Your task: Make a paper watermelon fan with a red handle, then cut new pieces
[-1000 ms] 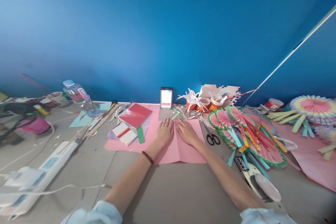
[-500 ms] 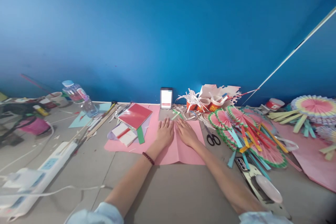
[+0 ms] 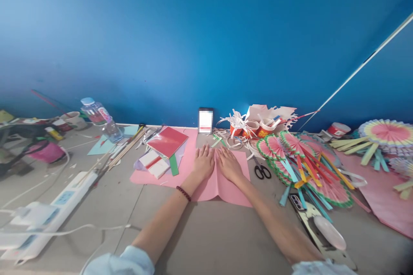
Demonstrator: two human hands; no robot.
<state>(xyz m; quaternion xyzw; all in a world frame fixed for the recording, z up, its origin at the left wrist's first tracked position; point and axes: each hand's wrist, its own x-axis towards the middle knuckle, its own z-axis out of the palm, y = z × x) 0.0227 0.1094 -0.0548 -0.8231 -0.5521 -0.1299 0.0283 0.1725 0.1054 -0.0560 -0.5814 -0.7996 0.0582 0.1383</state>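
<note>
A sheet of pink paper point(image 3: 206, 189) lies in front of me, with a raised crease running down its middle. My left hand point(image 3: 204, 163) rests flat on the part left of the crease, fingers stretched away from me. On the other side of the crease my right hand point(image 3: 228, 165) is laid flat too, fingers extended. Both hands press on the paper and neither grips anything. Black-handled scissors point(image 3: 262, 172) lie just right of the sheet. Left of it, a red packet point(image 3: 168, 141) and a white packet point(image 3: 155, 163) sit by a green strip point(image 3: 174, 165).
A phone point(image 3: 205, 121) stands against the blue wall. Paper cups point(image 3: 265, 127), paper fans point(image 3: 297, 146), a second phone point(image 3: 298, 201) and a white mouse point(image 3: 329, 232) are on the right. A power strip point(image 3: 61, 208), bottle point(image 3: 100, 116) and thin sticks point(image 3: 124, 150) are on the left.
The crease stands higher at the near edge, and the paper's right half has slid slightly inward with my right hand. My left hand has barely moved; the view has shifted a little.
</note>
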